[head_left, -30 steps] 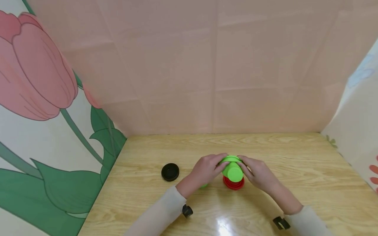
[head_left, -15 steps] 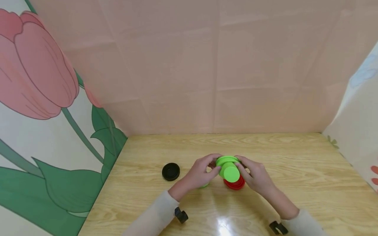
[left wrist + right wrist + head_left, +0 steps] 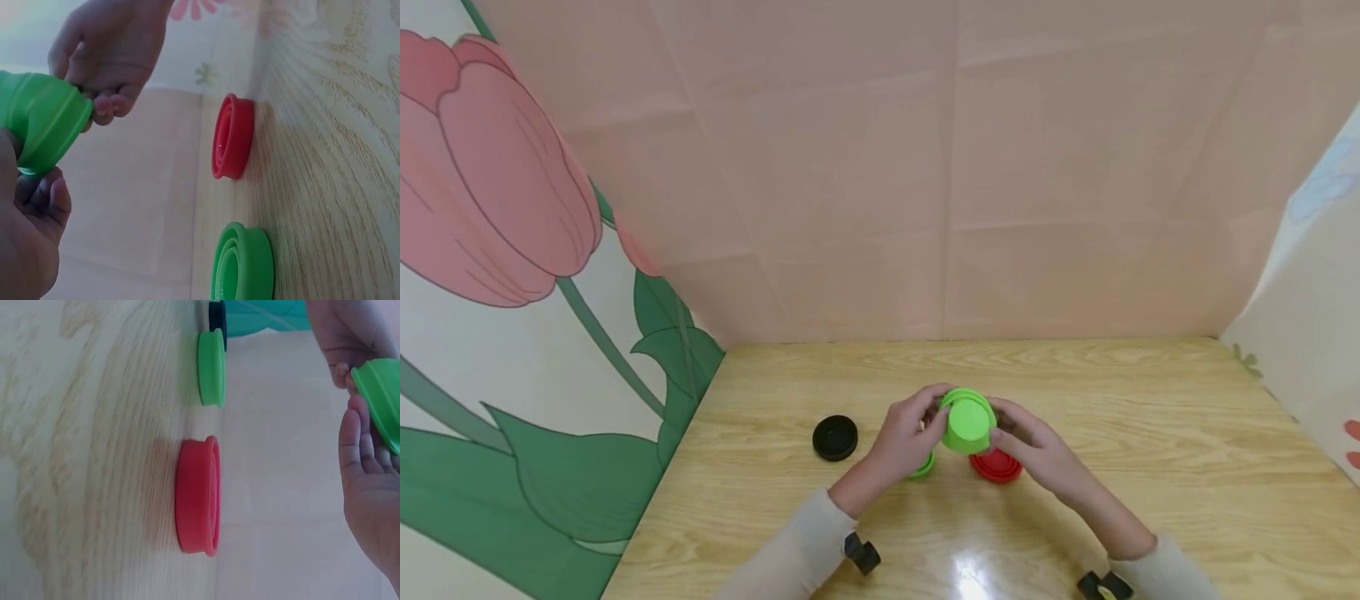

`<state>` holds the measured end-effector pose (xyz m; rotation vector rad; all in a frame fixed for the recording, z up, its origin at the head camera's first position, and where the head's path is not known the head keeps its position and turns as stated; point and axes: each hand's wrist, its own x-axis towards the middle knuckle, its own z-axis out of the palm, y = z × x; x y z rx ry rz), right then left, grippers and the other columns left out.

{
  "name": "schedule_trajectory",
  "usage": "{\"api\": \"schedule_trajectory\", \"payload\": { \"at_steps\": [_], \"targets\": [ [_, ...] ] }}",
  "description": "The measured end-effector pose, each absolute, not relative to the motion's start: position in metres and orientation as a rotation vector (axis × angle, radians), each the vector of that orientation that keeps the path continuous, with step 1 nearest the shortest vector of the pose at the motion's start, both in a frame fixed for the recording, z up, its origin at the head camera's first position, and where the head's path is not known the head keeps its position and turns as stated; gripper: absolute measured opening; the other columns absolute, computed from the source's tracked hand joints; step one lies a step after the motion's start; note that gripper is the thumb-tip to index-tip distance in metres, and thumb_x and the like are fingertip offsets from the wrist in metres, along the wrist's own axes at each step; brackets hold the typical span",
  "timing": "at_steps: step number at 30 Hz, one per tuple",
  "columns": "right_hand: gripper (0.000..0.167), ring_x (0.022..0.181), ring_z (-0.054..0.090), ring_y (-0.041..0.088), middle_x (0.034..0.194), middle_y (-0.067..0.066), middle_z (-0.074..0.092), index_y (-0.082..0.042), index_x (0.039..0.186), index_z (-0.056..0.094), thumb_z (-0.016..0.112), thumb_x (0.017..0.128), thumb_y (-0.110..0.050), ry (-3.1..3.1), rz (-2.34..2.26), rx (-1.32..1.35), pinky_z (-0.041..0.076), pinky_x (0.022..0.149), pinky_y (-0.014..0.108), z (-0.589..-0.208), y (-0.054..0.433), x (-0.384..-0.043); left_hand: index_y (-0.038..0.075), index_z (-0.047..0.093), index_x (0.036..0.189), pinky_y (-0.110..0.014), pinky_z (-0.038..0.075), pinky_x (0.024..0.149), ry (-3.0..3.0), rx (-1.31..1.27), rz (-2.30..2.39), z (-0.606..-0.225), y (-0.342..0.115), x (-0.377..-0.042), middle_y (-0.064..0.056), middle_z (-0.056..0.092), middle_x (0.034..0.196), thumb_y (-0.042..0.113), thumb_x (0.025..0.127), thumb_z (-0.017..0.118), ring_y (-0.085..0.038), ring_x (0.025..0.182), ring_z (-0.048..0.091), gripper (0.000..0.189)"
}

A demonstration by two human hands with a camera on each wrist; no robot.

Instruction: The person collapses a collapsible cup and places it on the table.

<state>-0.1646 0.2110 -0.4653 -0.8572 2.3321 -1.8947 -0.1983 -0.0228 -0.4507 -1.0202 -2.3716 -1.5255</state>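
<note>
A green collapsible silicone cup (image 3: pixel 967 423), pulled out of its flat shape, is held above the table with its small round base turned toward me. My left hand (image 3: pixel 901 435) grips its left side between thumb and fingers. On the other side my right hand (image 3: pixel 1039 443) holds it, thumb near the base and fingers by the wide rim. The right wrist view shows that cup (image 3: pixel 382 400) only in part, cut by the frame edge. Below lie a flattened red cup (image 3: pixel 997 468) and a second, flattened green cup (image 3: pixel 923 467), partly hidden by my left hand.
A flattened black cup (image 3: pixel 835 437) lies on the wooden table (image 3: pixel 775 533), left of my left hand. Behind the table hangs a plain pinkish sheet (image 3: pixel 865 183). A tulip-printed panel (image 3: pixel 580 350) borders the left side.
Both hands have carried the green cup a little to the left. Its base has tilted up to face me more, and more of the flattened green cup shows. The cups on the table stay put.
</note>
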Motion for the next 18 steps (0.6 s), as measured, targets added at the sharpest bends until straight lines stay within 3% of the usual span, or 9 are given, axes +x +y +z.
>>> {"api": "schedule_trajectory", "payload": {
  "at_steps": [7,11,14,18],
  "targets": [
    [0.031,0.088,0.063,0.007,0.101,-0.004,0.065,0.011,0.131,0.053,0.052,0.101,0.005,2.48,-1.989,-0.818,0.059,0.075,0.027,-0.464,0.201,-0.164,0.011,0.054,0.144,-0.029,0.058,0.07,-2.473,-0.952,-1.683,-0.451,-0.026,-0.195,-0.006,0.069,0.108,0.02,0.109,0.046,-0.005,0.078,0.06,0.037],
    [0.029,0.084,0.063,0.006,0.097,-0.006,0.066,0.011,0.129,0.057,0.054,0.1,0.005,2.578,-2.028,-0.692,0.059,0.071,0.025,-0.463,0.194,-0.162,0.011,0.049,0.148,-0.03,0.059,0.07,-2.474,-0.951,-1.815,-0.45,-0.026,-0.192,-0.009,0.068,0.108,0.013,0.105,0.051,-0.007,0.082,0.06,0.043],
    [0.031,0.083,0.065,0.005,0.095,-0.008,0.066,0.009,0.131,0.058,0.055,0.1,0.004,2.615,-2.05,-0.6,0.059,0.071,0.025,-0.463,0.191,-0.161,0.012,0.045,0.151,-0.022,0.057,0.073,-2.48,-0.951,-1.853,-0.45,-0.026,-0.191,-0.008,0.068,0.112,0.008,0.099,0.058,-0.008,0.089,0.06,0.053],
    [0.035,0.086,0.065,0.007,0.099,-0.006,0.066,0.006,0.137,0.051,0.052,0.102,0.002,2.559,-2.106,-0.611,0.06,0.073,0.027,-0.464,0.187,-0.164,0.012,0.041,0.153,-0.023,0.057,0.074,-2.459,-0.929,-1.92,-0.45,-0.027,-0.192,-0.009,0.067,0.119,0.008,0.098,0.061,-0.009,0.092,0.061,0.059]
  ]
}}
